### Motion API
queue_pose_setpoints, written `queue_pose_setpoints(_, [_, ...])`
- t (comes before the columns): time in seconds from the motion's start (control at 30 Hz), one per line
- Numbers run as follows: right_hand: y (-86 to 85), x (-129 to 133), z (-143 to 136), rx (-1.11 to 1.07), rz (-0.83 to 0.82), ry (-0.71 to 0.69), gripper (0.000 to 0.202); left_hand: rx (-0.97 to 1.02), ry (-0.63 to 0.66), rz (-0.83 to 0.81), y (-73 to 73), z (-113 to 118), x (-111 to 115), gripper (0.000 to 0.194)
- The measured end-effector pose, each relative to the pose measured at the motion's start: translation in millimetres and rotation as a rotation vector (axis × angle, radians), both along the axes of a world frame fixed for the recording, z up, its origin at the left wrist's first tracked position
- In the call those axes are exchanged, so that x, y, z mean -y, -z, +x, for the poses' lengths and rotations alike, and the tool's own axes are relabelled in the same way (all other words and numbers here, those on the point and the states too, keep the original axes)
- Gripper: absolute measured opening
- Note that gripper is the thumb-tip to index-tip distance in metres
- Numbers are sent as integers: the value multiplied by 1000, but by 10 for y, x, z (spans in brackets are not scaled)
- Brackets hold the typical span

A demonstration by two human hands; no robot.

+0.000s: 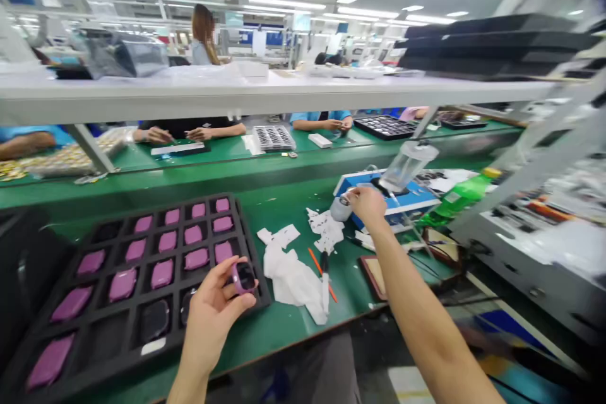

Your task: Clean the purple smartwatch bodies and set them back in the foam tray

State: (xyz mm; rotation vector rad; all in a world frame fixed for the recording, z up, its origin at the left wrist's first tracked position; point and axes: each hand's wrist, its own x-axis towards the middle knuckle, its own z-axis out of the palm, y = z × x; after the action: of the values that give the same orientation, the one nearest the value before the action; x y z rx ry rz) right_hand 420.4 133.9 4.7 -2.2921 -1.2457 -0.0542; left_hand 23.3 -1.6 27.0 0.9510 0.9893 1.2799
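- Left hand (213,306): thumb and fingers pinch a purple-rimmed device (245,278) by its edges, over the right side of the black tray (249,246)
- Right hand (368,204): fingers bent at the top of a pale container (339,209); whether they grip it is unclear
- Between the hands: white cloth (291,278), orange stick (316,260)
- Far right: blue machine (416,197), green bottle (459,200)

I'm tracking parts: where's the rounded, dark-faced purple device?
Head view, left of centre: the purple device is in the left hand, near the right edge of the black compartmented tray.
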Motion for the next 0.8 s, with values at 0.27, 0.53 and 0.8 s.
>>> queue_pose_setpoints(0.27, [-133, -133, 129, -121, -19, -52, 37, -94, 41, 35, 70, -23, -183, 60])
queue_pose_setpoints(0.53, [-286, -34, 115, -195, 115, -53, 31, -95, 74, 84, 58, -19, -165, 57])
queue_pose_setpoints(0.8, [-175, 673, -911, -366, 242, -456, 19, -82, 150, 31, 71, -6, -60, 58])
